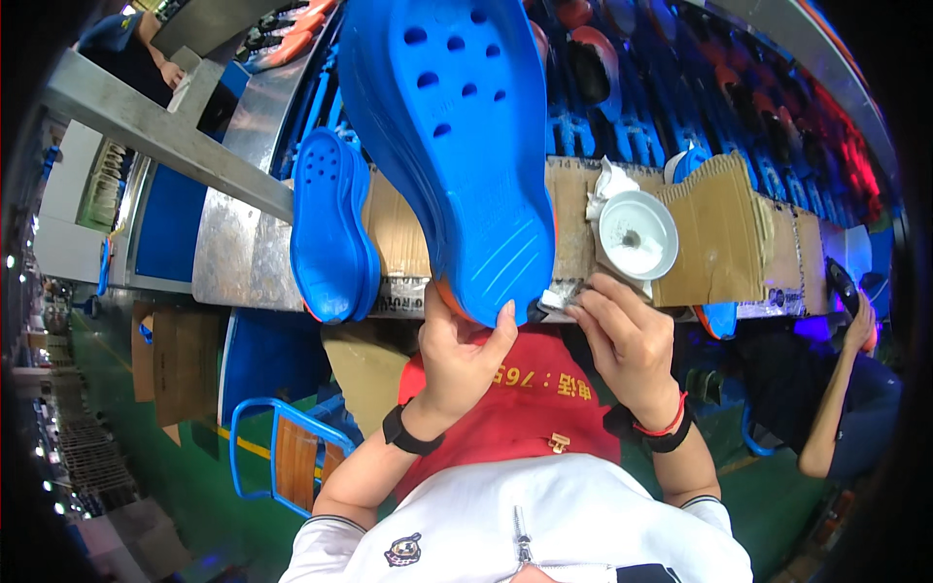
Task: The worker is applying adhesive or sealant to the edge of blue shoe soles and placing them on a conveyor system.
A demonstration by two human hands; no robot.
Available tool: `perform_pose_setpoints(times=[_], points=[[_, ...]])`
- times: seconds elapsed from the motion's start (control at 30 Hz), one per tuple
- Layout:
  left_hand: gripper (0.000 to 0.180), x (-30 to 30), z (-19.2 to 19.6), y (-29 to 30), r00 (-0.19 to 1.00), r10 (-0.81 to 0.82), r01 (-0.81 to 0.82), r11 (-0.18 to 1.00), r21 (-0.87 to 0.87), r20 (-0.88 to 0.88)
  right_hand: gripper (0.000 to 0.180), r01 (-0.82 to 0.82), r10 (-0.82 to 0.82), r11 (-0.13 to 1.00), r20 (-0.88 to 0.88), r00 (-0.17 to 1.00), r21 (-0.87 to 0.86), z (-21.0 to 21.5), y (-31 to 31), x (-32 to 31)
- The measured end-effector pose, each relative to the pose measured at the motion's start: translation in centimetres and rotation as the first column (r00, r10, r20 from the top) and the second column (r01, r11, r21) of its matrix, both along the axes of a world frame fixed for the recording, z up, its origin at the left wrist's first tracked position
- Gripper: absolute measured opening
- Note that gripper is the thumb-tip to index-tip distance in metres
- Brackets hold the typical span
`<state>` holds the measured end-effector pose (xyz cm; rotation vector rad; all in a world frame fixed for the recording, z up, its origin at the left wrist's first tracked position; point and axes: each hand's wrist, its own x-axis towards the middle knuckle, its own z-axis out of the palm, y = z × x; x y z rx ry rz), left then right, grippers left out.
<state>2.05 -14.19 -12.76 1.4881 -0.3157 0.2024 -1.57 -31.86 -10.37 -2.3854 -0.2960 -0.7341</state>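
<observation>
My left hand (459,342) grips the heel end of a large blue shoe-sole shell (466,175), thumb on its face. The shell stands tilted up in front of me, with several holes toward its far end and slanted ridges at the heel. A strip of orange shows along its heel edge. Just right of the heel, my right hand (627,340) is closed in a pinch beside a small whitish piece (552,299); what its fingertips hold is too small to make out. A white bowl (637,236) with a little whitish material inside stands beyond my right hand, on crumpled white paper.
More blue sole shells (330,228) lie stacked at left on the bench. A cardboard flap (714,233) lies right of the bowl. Behind runs a rack of blue holders (641,136) carrying shoes. A metal beam (165,136) crosses at left. Another person (826,389) works at right.
</observation>
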Motion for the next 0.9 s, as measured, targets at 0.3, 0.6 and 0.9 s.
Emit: perform_pose_setpoints(times=[0.3,0.6,0.9], points=[[0.068,5.2,6.4,0.7,0.971,-0.108,0.100,0.994,0.048,0.214,0.014,0.181,-0.194,0.962,0.047,0.980,0.204,1.1,-2.3,-0.7],[0.024,19.2,22.9,-1.4,0.929,-0.346,0.365,0.799,-0.478,0.130,0.013,0.224,-0.237,0.950,0.033,0.971,0.219,1.3,-2.7,-2.3],[0.043,13.9,14.3,2.5,0.818,-0.497,0.565,0.789,0.242,-0.290,0.011,0.266,-0.267,0.953,-0.016,0.964,0.141,0.1,-4.3,-0.9]])
